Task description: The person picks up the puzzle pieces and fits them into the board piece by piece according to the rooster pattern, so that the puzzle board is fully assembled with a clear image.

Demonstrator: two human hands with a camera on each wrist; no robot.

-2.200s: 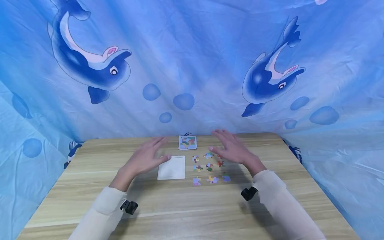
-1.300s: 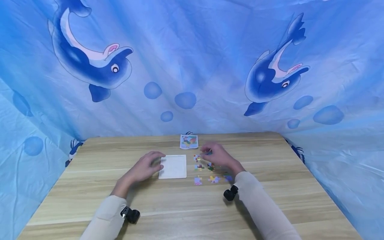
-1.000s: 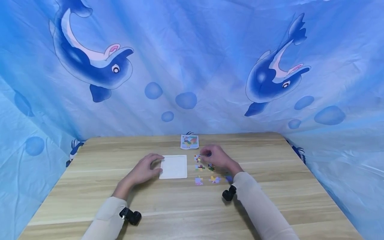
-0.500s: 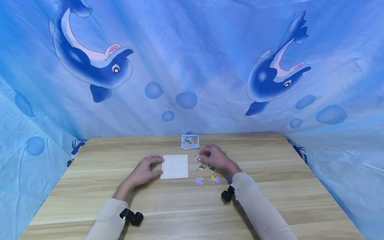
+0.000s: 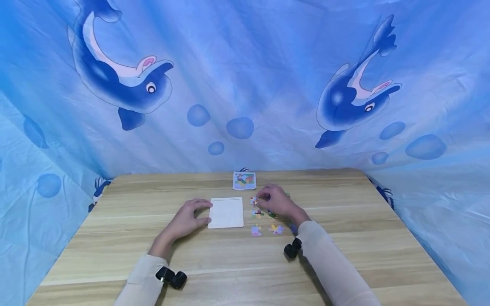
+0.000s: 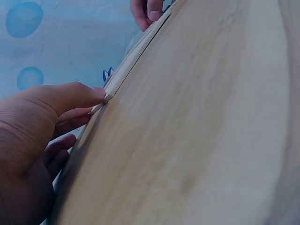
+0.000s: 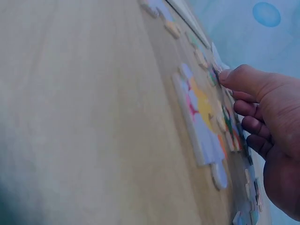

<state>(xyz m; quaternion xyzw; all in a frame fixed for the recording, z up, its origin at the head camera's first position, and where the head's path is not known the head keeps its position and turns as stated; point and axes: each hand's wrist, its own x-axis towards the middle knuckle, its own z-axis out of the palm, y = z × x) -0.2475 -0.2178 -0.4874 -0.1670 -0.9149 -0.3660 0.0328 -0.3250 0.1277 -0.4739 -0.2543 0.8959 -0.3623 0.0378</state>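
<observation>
My left hand (image 5: 186, 219) is at the left side of a white square puzzle tray (image 5: 226, 212), thumb and fingers gripping its edge. The left wrist view shows the thumb right at the tray's corner (image 6: 110, 95). My right hand (image 5: 278, 199) is over the loose jigsaw pieces. Its thumb and index finger pinch a puzzle piece (image 5: 254, 201) at the far left of the group. Under and beside the right hand lie several other pieces, among them a lilac and yellow piece (image 7: 201, 115) and a pink and lilac piece (image 5: 256, 230). The palm hides some of them.
A printed picture card (image 5: 244, 180) lies behind the tray near the table's back edge. The wooden table (image 5: 229, 267) meets a blue dolphin-print curtain (image 5: 237, 85) at the back. Both wrists carry small black cameras (image 5: 292, 248).
Both hands have come down from above the table. The left hand has closed on the tray's left edge; the right hand has moved left and its fingers have drawn together at a puzzle piece.
</observation>
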